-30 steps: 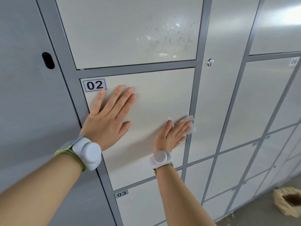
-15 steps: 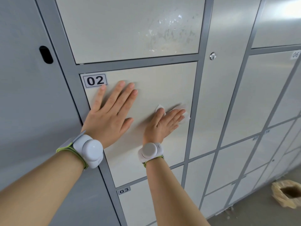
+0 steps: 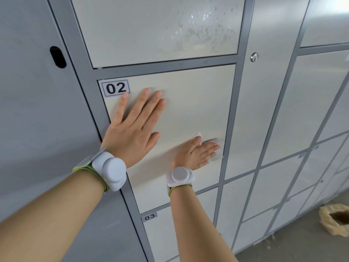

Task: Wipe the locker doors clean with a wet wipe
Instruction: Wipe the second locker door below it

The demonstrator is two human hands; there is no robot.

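Observation:
The cream locker door marked 02 [image 3: 190,103] fills the middle of the view. My left hand [image 3: 134,127] lies flat on its upper left part, fingers straight, just below the number label. My right hand [image 3: 196,154] presses a white wet wipe [image 3: 217,146] flat against the door's lower right part, near the grey frame post. Most of the wipe is hidden under my fingers; only its edges show past the fingertips and thumb.
The door above [image 3: 160,29] carries dried smears at its right side. Door 03 [image 3: 170,235] sits below. A keyhole [image 3: 254,57] is on the tall panel to the right. A bag-lined bin [image 3: 338,218] stands on the floor at the lower right.
My right hand has slid the wipe back to the right and lower on door 02, after moving left half a second ago. My left hand has stayed flat in place.

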